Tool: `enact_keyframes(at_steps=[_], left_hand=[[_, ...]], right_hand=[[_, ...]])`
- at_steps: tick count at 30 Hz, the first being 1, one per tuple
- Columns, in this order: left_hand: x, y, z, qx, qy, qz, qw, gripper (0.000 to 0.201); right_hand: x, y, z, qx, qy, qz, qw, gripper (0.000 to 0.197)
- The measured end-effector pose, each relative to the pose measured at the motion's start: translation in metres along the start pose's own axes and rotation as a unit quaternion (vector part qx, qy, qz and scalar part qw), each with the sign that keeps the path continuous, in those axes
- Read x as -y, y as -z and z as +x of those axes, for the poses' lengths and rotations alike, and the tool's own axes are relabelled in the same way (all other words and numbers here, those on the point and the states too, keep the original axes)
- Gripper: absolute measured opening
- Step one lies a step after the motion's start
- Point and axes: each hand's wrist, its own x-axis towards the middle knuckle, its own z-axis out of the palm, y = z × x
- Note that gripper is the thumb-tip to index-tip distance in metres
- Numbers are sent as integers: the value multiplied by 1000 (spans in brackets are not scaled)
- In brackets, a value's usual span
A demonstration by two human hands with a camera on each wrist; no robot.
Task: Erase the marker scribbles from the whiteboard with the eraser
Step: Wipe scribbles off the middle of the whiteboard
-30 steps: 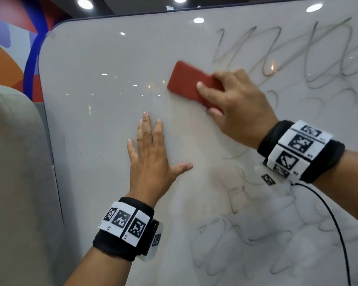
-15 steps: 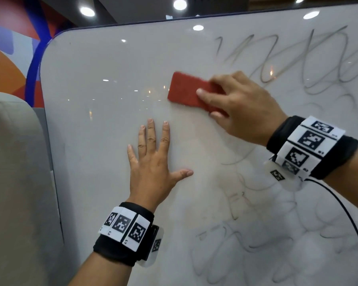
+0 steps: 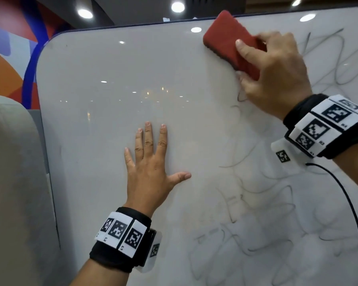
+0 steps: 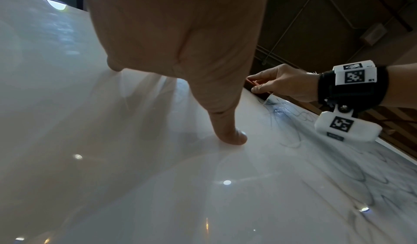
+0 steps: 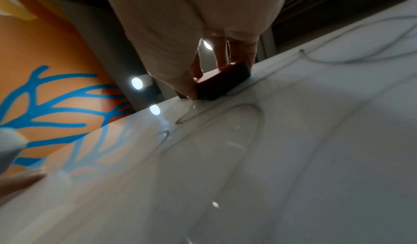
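My right hand (image 3: 273,73) grips the red eraser (image 3: 225,38) and presses it on the whiteboard (image 3: 112,100) at its top edge. The right wrist view shows the eraser (image 5: 222,83) with my thumb and fingers round it, flat on the board (image 5: 293,158). Grey marker scribbles (image 3: 267,223) cover the board's right and lower right parts, with more scribbles (image 3: 339,65) beside my right hand. My left hand (image 3: 151,168) lies flat on the board's wiped middle, fingers straight and spread. In the left wrist view its thumb (image 4: 230,133) presses the board, with the right hand (image 4: 284,83) beyond it.
A pale grey upholstered panel (image 3: 12,182) stands at the board's left side. Behind it is an orange, red and blue wall (image 3: 6,58). A black cable (image 3: 355,223) hangs from my right wrist in front of the board. Ceiling lights reflect on the glossy surface.
My right hand has swept the eraser up and to the right, from the board's upper middle to its top edge. The upper-left scribble lines are gone. My left hand stays flat.
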Motion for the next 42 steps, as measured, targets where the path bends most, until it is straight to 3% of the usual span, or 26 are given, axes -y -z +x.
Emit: enact_keyframes(at_steps=[2, 7, 14, 16, 21, 27, 33, 38, 40, 42], left_hand=[[0, 0, 0, 0, 1, 0, 1000, 118], [-1, 0, 0, -1, 3, -2, 1000, 119], [-2, -1, 0, 2, 6, -8, 1000, 120], [-2, -1, -1, 1, 6, -5, 1000, 119], [-1, -3, -2, 1, 3, 1, 1000, 117], [0, -4, -4, -4, 3, -13, 1000, 114], [0, -5, -5, -12, -1, -12, 1000, 113], [0, -8, -5, -11, 1, -13, 1000, 113], [0, -8, -5, -7, 2, -12, 1000, 112], [0, -8, -5, -8, 2, -10, 1000, 112]], right_hand=[[5, -1, -2, -2, -5, -7, 1000, 54], [19, -12, -31, 63, 135, -5, 989, 52], [3, 0, -1, 0, -14, 23, 1000, 53], [13, -6, -16, 4, 0, 33, 999, 53], [16, -13, -59, 71, 142, 11, 987, 53], [-5, 6, -21, 29, 6, 33, 999, 54], [2, 5, -30, 90, 121, 3, 988, 53], [-15, 11, 5, -3, -53, 42, 998, 54], [-4, 5, -6, 5, -39, 42, 998, 53], [9, -2, -27, 40, 32, 42, 998, 52]])
